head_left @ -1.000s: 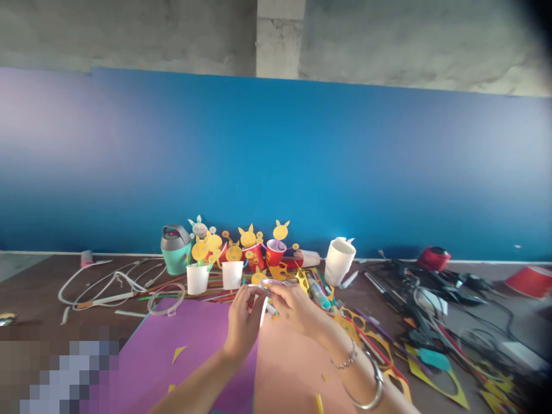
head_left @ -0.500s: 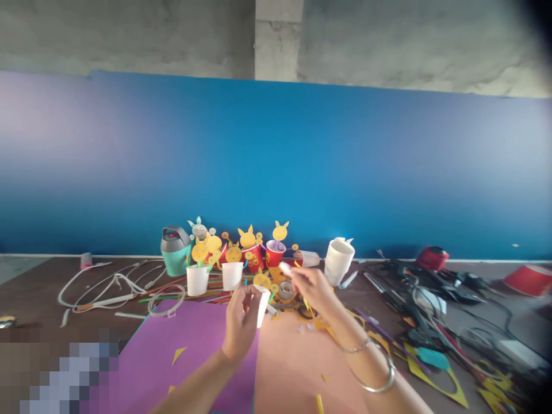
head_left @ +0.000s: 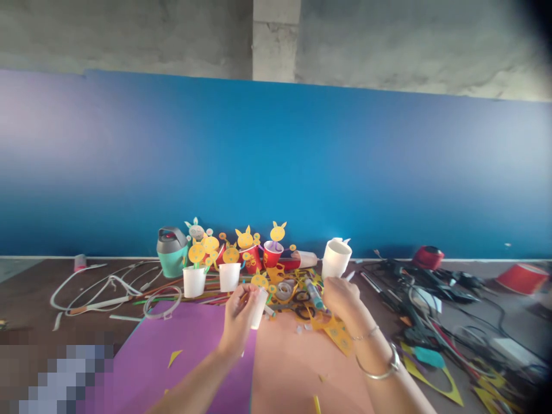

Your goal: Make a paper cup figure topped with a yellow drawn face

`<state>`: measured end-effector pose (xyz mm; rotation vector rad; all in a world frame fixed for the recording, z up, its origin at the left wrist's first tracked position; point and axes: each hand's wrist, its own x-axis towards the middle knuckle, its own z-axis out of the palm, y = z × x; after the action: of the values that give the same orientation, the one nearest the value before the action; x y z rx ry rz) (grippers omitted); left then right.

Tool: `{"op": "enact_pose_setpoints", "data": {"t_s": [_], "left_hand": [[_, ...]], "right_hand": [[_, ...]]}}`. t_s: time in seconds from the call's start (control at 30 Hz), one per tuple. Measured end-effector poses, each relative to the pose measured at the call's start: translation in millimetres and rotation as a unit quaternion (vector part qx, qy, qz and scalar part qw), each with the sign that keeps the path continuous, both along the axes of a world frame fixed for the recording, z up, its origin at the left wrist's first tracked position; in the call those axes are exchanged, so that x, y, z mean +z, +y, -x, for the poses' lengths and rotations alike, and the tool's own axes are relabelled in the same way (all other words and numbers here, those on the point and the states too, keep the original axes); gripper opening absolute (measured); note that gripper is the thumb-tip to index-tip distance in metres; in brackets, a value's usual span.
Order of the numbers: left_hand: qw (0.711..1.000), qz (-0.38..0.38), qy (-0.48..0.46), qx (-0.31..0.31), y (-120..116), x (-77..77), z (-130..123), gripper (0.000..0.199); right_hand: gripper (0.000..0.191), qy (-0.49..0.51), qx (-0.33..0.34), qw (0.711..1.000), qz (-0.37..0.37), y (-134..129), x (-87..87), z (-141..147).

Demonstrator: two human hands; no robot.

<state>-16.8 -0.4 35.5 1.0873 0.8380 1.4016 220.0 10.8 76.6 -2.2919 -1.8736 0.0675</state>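
Note:
My left hand (head_left: 239,319) is closed round a small white paper cup (head_left: 259,310), tilted above the paper sheets. A yellow paper animal face (head_left: 260,280) with green pipe-cleaner arms shows at the cup's top. My right hand (head_left: 342,296) is curled in front of a larger white cup (head_left: 336,259); its fingertips are turned away, so what it holds is hidden. Left of it lie a clear tube with a teal end (head_left: 314,294), a tape roll (head_left: 284,290) and yellow paper scraps (head_left: 338,333).
White cups (head_left: 194,282) and red cups (head_left: 272,253) with yellow paper animals line the back. A teal container (head_left: 171,256) stands at left by white cables (head_left: 116,287). Purple paper (head_left: 194,351) and peach paper (head_left: 302,368) cover the front. Dark cables and tools (head_left: 431,310) clutter the right.
My right hand has moved right and down, from beside the left hand to the larger white cup. The small white piece it pinched no longer shows. My left hand still holds the paper cup.

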Motion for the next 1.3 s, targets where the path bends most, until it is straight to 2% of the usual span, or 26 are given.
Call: {"op": "enact_pose_setpoints", "data": {"t_s": [0.07,0.13,0.17,0.2,0.27,0.3,0.37,0.43,0.6,0.73,0.87,0.93,1.13,1.3], "left_hand": [[1.000,-0.016,0.014,-0.013,-0.2,-0.1,-0.3,0.031],[0.999,-0.036,0.034,-0.017,-0.7,0.4,-0.5,0.029],[0.998,-0.043,0.042,-0.019,-0.9,0.9,-0.5,0.027],[0.998,-0.046,0.048,-0.023,-1.1,1.5,-0.4,0.026],[0.997,-0.050,0.052,-0.030,-1.2,2.8,-0.1,0.025],[0.997,-0.053,0.052,-0.035,-1.1,3.3,0.0,0.025],[0.996,-0.056,0.047,-0.045,-0.9,3.6,0.1,0.025],[0.997,-0.039,0.033,-0.049,-1.5,2.9,-0.5,0.025],[0.996,0.045,-0.044,-0.065,-8.3,4.9,-5.0,0.037],[0.989,0.073,-0.094,-0.083,-11.7,11.2,-7.5,0.047],[0.989,0.108,-0.064,-0.080,-9.0,9.9,-7.8,0.059],[0.989,0.120,-0.029,-0.077,-9.2,7.2,-7.8,0.063],[0.995,0.057,0.045,-0.064,-15.9,1.1,-4.8,0.067],[0.995,-0.008,0.084,-0.048,-15.7,-5.9,-3.3,0.064]], "right_hand": [[0.018,0.012,0.030,0.999,-0.033,-4.3,11.0,15.5],[0.020,0.059,0.117,0.989,-0.072,-8.9,18.9,35.0],[0.017,0.137,0.206,0.963,-0.110,-11.1,20.8,44.9],[0.015,0.209,0.263,0.932,-0.136,-13.1,21.2,54.1],[0.009,0.284,0.308,0.892,-0.172,-15.8,18.7,68.7],[0.005,0.303,0.318,0.880,-0.181,-16.4,16.6,73.6],[0.004,0.307,0.327,0.873,-0.192,-16.5,12.4,78.9],[0.008,0.289,0.323,0.877,-0.206,-15.9,9.6,79.8],[0.007,0.201,0.248,0.907,-0.276,-18.4,8.0,80.3],[0.011,0.168,0.231,0.909,-0.304,-25.1,10.7,86.4],[0.011,0.239,0.304,0.889,-0.243,-30.0,12.5,95.1],[0.014,0.236,0.321,0.893,-0.208,-31.9,10.6,99.2],[0.011,0.132,0.272,0.930,-0.209,-37.8,1.1,109.0],[0.008,0.060,0.230,0.942,-0.236,-43.9,-1.2,117.0]]}}
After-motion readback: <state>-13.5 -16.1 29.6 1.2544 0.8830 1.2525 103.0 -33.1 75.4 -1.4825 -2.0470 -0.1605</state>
